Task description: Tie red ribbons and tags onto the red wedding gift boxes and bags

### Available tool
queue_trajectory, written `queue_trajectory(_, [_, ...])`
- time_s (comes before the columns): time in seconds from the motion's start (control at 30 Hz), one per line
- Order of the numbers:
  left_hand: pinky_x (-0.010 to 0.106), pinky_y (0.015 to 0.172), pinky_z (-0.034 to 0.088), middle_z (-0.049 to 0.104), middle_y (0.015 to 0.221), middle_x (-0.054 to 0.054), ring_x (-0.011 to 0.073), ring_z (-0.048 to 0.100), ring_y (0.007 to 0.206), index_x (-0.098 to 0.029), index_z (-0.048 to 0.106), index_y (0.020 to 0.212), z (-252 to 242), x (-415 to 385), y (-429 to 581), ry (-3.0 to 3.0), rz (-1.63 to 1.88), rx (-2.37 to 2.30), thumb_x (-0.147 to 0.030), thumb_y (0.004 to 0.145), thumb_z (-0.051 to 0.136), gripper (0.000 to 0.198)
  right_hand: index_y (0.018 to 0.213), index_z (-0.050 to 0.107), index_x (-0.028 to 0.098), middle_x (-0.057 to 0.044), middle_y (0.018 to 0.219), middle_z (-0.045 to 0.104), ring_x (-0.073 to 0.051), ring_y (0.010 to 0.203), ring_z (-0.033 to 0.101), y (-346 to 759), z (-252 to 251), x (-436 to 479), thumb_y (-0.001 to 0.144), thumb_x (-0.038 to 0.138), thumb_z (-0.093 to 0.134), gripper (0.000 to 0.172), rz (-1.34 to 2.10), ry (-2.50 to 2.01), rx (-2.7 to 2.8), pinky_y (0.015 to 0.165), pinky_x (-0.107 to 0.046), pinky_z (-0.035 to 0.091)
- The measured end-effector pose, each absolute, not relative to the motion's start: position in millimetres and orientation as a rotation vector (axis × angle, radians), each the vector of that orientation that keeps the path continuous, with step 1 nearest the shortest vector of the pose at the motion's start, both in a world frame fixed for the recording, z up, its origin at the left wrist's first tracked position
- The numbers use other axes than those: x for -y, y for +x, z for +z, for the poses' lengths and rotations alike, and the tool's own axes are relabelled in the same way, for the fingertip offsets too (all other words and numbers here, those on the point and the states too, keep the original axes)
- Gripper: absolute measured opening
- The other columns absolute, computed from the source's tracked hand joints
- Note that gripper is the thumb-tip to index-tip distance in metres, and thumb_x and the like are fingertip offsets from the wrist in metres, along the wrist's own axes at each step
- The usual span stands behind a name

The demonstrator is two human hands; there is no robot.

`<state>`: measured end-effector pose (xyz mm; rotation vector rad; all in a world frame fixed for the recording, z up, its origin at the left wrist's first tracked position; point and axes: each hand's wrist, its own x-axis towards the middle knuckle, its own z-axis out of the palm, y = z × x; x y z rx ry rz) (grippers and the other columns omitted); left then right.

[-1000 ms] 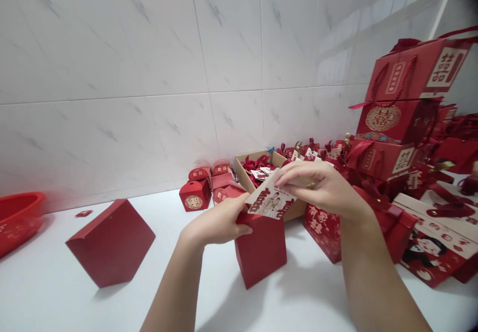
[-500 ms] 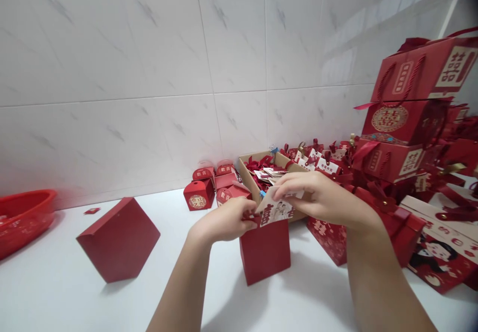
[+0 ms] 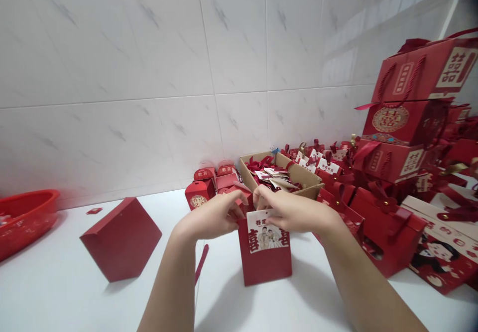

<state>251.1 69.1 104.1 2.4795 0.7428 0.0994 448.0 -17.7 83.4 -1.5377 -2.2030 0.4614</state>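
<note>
A plain red gift box [image 3: 267, 270] stands upright on the white table in front of me. Against the upper part of its front lies a cream card [image 3: 274, 242] with red characters and a printed couple. My right hand [image 3: 293, 210] pinches the card's top edge, thumb in front and the other fingers bent behind. At the box's upper left corner, my left hand [image 3: 218, 215] has its fingers curled round the top edge; their tips are partly hidden. A dark red ribbon strip [image 3: 202, 263] shows beside my left forearm.
Another red box [image 3: 121, 240] stands at left, near a red basin [image 3: 28, 222]. Behind my hands is a cardboard tray [image 3: 304, 172] of cards and ribbons, with small red boxes [image 3: 199, 195] beside it. Stacked gift boxes [image 3: 396, 118] and several finished-looking bags crowd the right.
The card has gone from tilted above the box to lying against its front. My left hand has shifted left and my right hand slightly left and down. The ribbon strip has come into view.
</note>
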Motion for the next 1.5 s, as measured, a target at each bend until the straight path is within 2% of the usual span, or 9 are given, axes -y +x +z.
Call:
queue_trajectory(0.1, [0.025, 0.06, 0.047, 0.064, 0.091, 0.001, 0.0166, 0.063, 0.079, -0.023, 0.041, 0.098, 104.2, -69.3, 247.6, 2.443, 0.149, -0.756, -0.014, 0.074, 0.051, 0.027, 0.111, 0.051, 0.018, -0.007, 0.101, 0.063, -0.019, 0.089, 0.058, 445.0, 78.8, 12.0, 0.079, 0.013, 0.053, 0.032, 0.483, -1.567, 2.234, 0.069, -0.024, 0.043])
queue_trajectory(0.27, [0.027, 0.062, 0.047, 0.063, 0.087, 0.001, 0.0169, 0.061, 0.077, -0.023, 0.044, 0.101, 102.6, -71.4, 249.9, 2.539, 0.158, -0.752, -0.015, 0.074, 0.051, 0.029, 0.101, 0.062, 0.018, -0.005, 0.091, 0.066, -0.017, 0.079, 0.06, 439.8, 77.2, 10.6, 0.078, 0.009, 0.05, 0.027, 0.492, -1.622, 2.279, 0.066, -0.023, 0.042])
queue_trajectory(0.47, [0.027, 0.062, 0.047, 0.065, 0.091, 0.003, 0.0181, 0.061, 0.08, -0.021, 0.051, 0.089, 105.0, -69.3, 249.1, 2.594, 0.174, -0.744, -0.018, 0.073, 0.053, 0.016, 0.092, 0.063, 0.017, -0.004, 0.082, 0.065, -0.015, 0.071, 0.057, 436.2, 75.9, 10.0, 0.078, 0.007, 0.049, 0.022, 0.452, -1.631, 2.323, 0.059, -0.022, 0.038])
queue_trajectory(0.6, [0.028, 0.063, 0.045, 0.065, 0.096, 0.005, 0.0191, 0.06, 0.081, -0.021, 0.058, 0.092, 108.4, -61.7, 248.7, 2.634, 0.152, -0.718, -0.02, 0.074, 0.05, 0.019, 0.086, 0.062, 0.015, -0.003, 0.074, 0.062, -0.013, 0.064, 0.053, 436.7, 73.8, 6.5, 0.077, 0.008, 0.049, 0.017, 0.498, -1.661, 2.351, 0.056, -0.022, 0.035])
queue_trajectory(0.7, [0.027, 0.06, 0.043, 0.066, 0.092, 0.005, 0.0194, 0.06, 0.077, -0.021, 0.061, 0.091, 107.8, -55.1, 253.8, 2.667, 0.155, -0.741, -0.03, 0.077, 0.051, 0.019, 0.077, 0.059, 0.015, -0.001, 0.065, 0.056, -0.01, 0.056, 0.046, 438.7, 72.0, 4.5, 0.076, 0.008, 0.048, 0.013, 0.466, -1.683, 2.394, 0.052, -0.022, 0.029])
queue_trajectory(0.8, [0.026, 0.053, 0.036, 0.066, 0.082, 0.003, 0.018, 0.058, 0.069, -0.021, 0.062, 0.081, 103.4, -52.9, 262.4, 2.731, 0.164, -0.804, -0.038, 0.079, 0.053, 0.019, 0.07, 0.056, 0.015, 0.001, 0.059, 0.05, -0.009, 0.052, 0.04, 441.8, 70.5, 3.2, 0.076, 0.01, 0.048, 0.011, 0.457, -1.697, 2.408, 0.049, -0.023, 0.025])
queue_trajectory(0.97, [0.026, 0.048, 0.026, 0.062, 0.064, 0.001, 0.0145, 0.051, 0.056, -0.019, 0.06, 0.066, 96.7, -59.1, 270.5, 2.772, 0.145, -0.855, -0.042, 0.078, 0.057, 0.027, 0.075, 0.059, 0.016, 0.001, 0.063, 0.053, -0.009, 0.054, 0.041, 446.2, 71.4, 2.2, 0.077, 0.014, 0.05, 0.009, 0.503, -1.662, 2.407, 0.05, -0.022, 0.028])
queue_trajectory(1.2, [0.026, 0.05, 0.027, 0.066, 0.071, 0.002, 0.0151, 0.053, 0.06, -0.021, 0.068, 0.074, 97.7, -61.5, 269.6, 2.769, 0.175, -0.812, -0.039, 0.078, 0.058, 0.021, 0.068, 0.052, 0.017, 0.002, 0.061, 0.048, -0.009, 0.054, 0.039, 450.5, 74.9, 1.4, 0.079, 0.025, 0.054, 0.014, 0.547, -1.625, 2.4, 0.049, -0.022, 0.027])
queue_trajectory(1.5, [0.025, 0.051, 0.029, 0.067, 0.072, 0.002, 0.0146, 0.053, 0.061, -0.019, 0.068, 0.077, 97.5, -59.9, 270.1, 2.745, 0.186, -0.782, -0.038, 0.079, 0.057, 0.022, 0.076, 0.06, 0.016, 0.001, 0.066, 0.056, -0.01, 0.058, 0.046, 454.2, 73.1, 1.4, 0.078, 0.026, 0.054, 0.012, 0.571, -1.588, 2.386, 0.052, -0.021, 0.031])
